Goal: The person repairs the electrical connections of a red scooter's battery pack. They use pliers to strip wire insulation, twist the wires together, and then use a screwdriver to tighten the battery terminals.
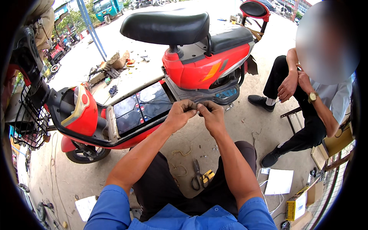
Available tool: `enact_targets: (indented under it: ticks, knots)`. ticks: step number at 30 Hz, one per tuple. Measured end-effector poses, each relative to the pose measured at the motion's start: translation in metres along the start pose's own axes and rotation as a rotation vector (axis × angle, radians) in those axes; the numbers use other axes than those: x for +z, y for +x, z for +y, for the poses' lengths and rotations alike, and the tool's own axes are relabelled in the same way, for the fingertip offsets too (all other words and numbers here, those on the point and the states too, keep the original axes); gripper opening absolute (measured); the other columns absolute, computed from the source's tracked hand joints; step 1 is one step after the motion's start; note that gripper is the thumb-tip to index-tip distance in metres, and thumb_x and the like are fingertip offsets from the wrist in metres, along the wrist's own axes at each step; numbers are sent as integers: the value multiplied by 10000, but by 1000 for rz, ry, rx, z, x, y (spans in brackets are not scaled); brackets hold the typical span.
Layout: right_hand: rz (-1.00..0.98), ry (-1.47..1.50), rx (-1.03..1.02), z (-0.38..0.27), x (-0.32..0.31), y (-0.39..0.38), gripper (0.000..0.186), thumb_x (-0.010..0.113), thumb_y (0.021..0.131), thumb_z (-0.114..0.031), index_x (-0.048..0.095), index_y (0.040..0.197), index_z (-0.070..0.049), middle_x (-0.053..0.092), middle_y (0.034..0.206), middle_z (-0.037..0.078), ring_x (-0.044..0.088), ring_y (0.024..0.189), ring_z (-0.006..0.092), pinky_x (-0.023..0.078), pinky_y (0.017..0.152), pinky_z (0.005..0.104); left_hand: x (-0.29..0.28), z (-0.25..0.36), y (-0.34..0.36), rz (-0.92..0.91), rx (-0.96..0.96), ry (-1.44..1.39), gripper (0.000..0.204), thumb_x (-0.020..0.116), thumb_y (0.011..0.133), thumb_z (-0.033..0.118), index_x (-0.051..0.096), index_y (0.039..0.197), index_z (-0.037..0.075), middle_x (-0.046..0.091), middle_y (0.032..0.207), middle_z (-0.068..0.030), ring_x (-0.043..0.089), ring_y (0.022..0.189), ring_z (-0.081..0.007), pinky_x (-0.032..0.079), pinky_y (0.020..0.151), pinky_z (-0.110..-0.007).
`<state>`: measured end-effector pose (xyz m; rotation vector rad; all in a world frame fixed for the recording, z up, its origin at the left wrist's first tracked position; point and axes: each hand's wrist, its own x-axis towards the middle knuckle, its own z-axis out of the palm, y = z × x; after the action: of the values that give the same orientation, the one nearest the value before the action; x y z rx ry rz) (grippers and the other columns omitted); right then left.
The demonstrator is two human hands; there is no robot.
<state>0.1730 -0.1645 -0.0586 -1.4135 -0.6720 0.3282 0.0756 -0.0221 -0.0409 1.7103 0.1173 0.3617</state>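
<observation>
My left hand (183, 114) and my right hand (209, 117) meet in front of me, fingertips pinched together on a thin dark wire (168, 102). The wire runs over the open floorboard compartment of a red electric scooter (199, 65), where dark batteries (126, 119) sit with small red and blue terminals between them. The black seat (165, 27) is above, and the front cowl (80, 115) is to the left. Below my hands, between my legs, black-handled scissors (196, 180) lie on the floor beside a small yellow object (208, 175).
Another person (318, 111) sits at the right, arms resting on a knee. White paper (279, 182) and a yellow box (297, 207) lie at lower right. Rubble with gloves (113, 71) is behind the scooter. A wire basket (27, 122) hangs at left; loose cords (55, 172) lie below.
</observation>
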Motion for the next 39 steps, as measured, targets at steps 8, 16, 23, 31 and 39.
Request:
enact_targets:
  ticks: [8, 16, 23, 31, 39]
  knots:
    - [1, 95, 35, 0, -1, -1, 175, 685, 963, -155, 725, 913, 8, 655, 780, -9, 561, 707, 83, 480, 656, 269, 0, 0, 0, 8, -2, -37, 54, 653, 921, 3, 648, 970, -20, 653, 876, -8, 568, 804, -66, 459, 718, -240]
    - [45, 152, 73, -5, 2, -4, 187, 658, 950, -142, 697, 912, 37, 648, 765, 13, 555, 698, 92, 475, 649, 271, 0, 5, -2, 47, -17, -8, 105, 673, 943, 104, 652, 949, 1, 631, 836, 10, 542, 768, -53, 438, 690, -239]
    - [55, 96, 81, -2, 4, -8, 216, 625, 959, -161, 680, 879, 33, 618, 736, 7, 528, 677, 84, 459, 628, 276, -2, -2, 1, 71, -17, -100, 121, 679, 957, 131, 663, 938, 12, 624, 800, 12, 530, 724, -65, 435, 668, -244]
    - [61, 23, 69, 6, -1, -8, 206, 632, 926, -159, 669, 855, 31, 581, 681, 0, 501, 656, 78, 436, 609, 271, -1, -1, 1, 78, -3, -132, 103, 691, 949, 111, 673, 939, 11, 630, 802, 10, 533, 721, -67, 439, 667, -244]
    - [161, -357, -424, -25, -1, -17, 313, 705, 762, -5, 687, 1074, -1, 662, 1032, 116, 635, 845, 227, 535, 759, 355, -4, -3, 0, 61, 0, -122, 80, 676, 955, 76, 672, 943, -3, 644, 822, -1, 547, 736, -71, 453, 680, -246]
